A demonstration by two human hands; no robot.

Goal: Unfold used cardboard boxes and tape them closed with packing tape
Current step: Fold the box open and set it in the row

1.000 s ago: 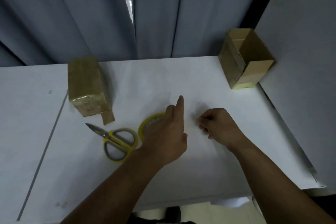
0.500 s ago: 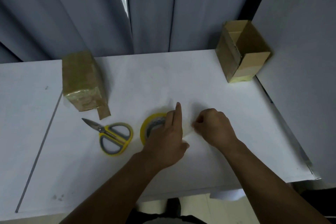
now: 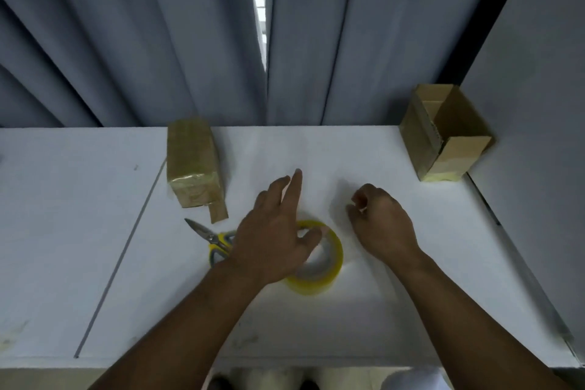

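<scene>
Tape roll (image 3: 336,258) lies flat mid-table nr front edge, hole up. Taped box (image 3: 193,161) at back edge, long axis front-to-back. L hand (image 3: 272,244) over roll, fingers straight, spread. R hand (image 3: 383,225) curled beside roll; can't tell if it pinches anything.

1. Your left hand (image 3: 275,241) is spread, fingers straight, over the yellow tape roll (image 3: 329,266), with the thumb across its rim.
2. Your right hand (image 3: 383,228) is just right of the roll, fingers curled; whether they pinch anything is unclear.
3. Yellow-handled scissors (image 3: 215,242) show at your left hand's left edge, partly hidden by it.
4. A taped box (image 3: 193,165) stands beyond your left hand, to its left.
5. An open box (image 3: 443,136) stands well beyond your right hand, to its right.
</scene>
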